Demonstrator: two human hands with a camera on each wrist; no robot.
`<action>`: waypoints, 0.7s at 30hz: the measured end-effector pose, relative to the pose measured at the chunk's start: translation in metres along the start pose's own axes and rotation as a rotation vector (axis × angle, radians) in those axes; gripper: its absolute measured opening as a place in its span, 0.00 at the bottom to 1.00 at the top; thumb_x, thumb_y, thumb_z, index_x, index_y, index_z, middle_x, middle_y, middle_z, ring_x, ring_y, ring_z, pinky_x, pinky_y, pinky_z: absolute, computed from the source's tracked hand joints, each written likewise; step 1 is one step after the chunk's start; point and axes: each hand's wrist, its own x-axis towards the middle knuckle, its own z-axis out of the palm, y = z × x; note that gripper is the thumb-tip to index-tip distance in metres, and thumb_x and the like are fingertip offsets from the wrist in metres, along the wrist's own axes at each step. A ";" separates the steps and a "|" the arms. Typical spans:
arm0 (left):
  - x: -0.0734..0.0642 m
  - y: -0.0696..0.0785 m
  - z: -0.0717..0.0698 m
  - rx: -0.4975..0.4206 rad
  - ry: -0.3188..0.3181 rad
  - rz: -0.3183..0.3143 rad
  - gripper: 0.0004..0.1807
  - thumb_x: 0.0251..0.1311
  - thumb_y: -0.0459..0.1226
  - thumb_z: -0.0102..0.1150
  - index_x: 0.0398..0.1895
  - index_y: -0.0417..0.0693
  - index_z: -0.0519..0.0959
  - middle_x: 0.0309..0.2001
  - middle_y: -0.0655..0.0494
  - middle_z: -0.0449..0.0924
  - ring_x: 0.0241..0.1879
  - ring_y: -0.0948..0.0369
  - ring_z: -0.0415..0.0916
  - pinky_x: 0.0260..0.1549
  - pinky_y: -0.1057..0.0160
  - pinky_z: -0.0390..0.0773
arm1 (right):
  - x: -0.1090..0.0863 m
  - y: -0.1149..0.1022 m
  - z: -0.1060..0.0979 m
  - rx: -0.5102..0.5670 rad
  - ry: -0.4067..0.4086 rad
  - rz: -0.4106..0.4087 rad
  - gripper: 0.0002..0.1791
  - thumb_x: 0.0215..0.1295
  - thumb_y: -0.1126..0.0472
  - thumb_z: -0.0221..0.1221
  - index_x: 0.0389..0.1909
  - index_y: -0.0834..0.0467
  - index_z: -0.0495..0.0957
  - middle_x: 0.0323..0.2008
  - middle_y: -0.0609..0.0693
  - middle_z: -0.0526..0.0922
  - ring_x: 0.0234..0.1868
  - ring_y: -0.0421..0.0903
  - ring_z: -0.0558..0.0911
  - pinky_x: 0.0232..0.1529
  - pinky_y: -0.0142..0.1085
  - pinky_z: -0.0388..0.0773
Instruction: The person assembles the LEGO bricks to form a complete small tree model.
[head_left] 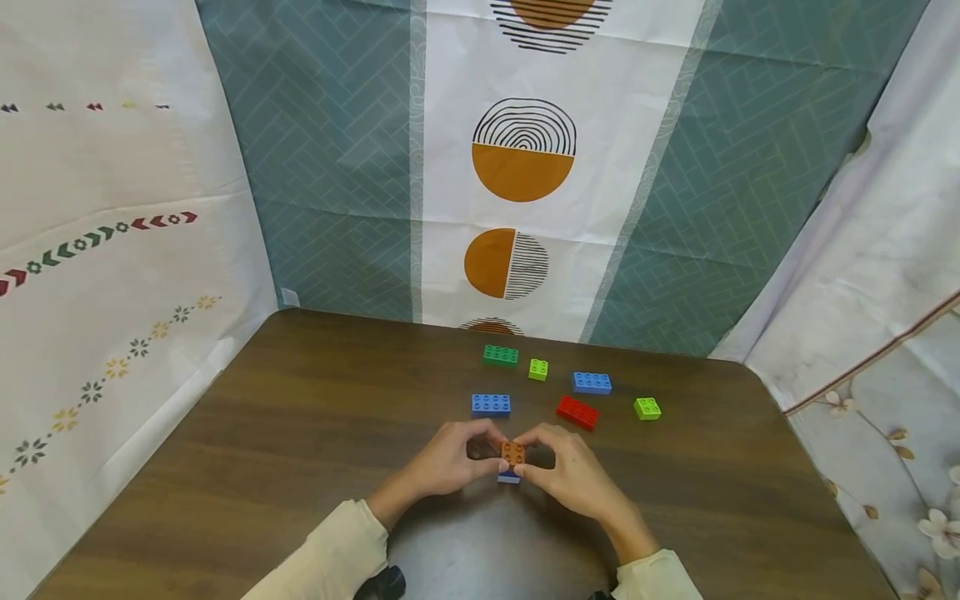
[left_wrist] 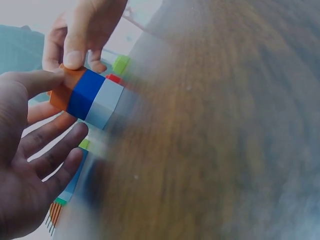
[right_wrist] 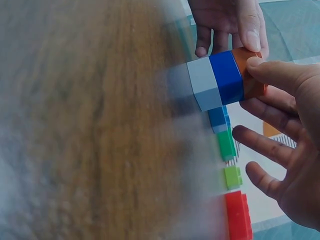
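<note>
A small stack of toy building bricks stands on the table near the middle, in front of the person. Its top is an orange brick (head_left: 513, 452), below that comes a dark blue brick (left_wrist: 86, 94), and a white brick (left_wrist: 105, 102) forms the bottom. The left hand (head_left: 456, 460) pinches the orange brick from the left between thumb and index finger. From the right, the right hand (head_left: 572, 477) pinches the same brick. In both wrist views the other fingers are spread off the stack. The three bricks look flush in the wrist views.
Beyond the hands lie a blue brick (head_left: 491, 406), a red brick (head_left: 577, 412), a green brick (head_left: 500, 356), a second blue brick (head_left: 592, 383) and two lime bricks, one lime brick (head_left: 647, 408) farthest right. Cloth hangs behind the brown table (head_left: 225, 467).
</note>
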 end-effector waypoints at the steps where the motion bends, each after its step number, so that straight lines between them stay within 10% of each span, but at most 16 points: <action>1: 0.000 0.000 0.000 -0.005 -0.003 -0.003 0.10 0.64 0.44 0.70 0.47 0.57 0.83 0.45 0.62 0.87 0.44 0.66 0.85 0.46 0.66 0.84 | 0.000 0.001 0.000 0.005 -0.001 0.002 0.15 0.62 0.54 0.72 0.49 0.44 0.84 0.47 0.39 0.86 0.56 0.48 0.82 0.61 0.59 0.78; 13: 0.003 0.000 -0.002 -0.017 -0.034 -0.019 0.15 0.65 0.47 0.68 0.50 0.53 0.82 0.45 0.59 0.88 0.43 0.65 0.84 0.45 0.68 0.83 | -0.001 0.003 -0.002 -0.020 -0.011 0.015 0.16 0.62 0.53 0.72 0.50 0.46 0.84 0.47 0.39 0.86 0.56 0.48 0.82 0.61 0.59 0.78; 21: 0.010 0.005 -0.023 0.019 0.058 -0.030 0.21 0.66 0.48 0.67 0.54 0.44 0.82 0.50 0.52 0.87 0.51 0.59 0.83 0.54 0.54 0.84 | 0.000 -0.002 -0.002 -0.018 -0.012 0.011 0.17 0.62 0.54 0.72 0.52 0.47 0.84 0.47 0.41 0.86 0.56 0.50 0.82 0.60 0.57 0.79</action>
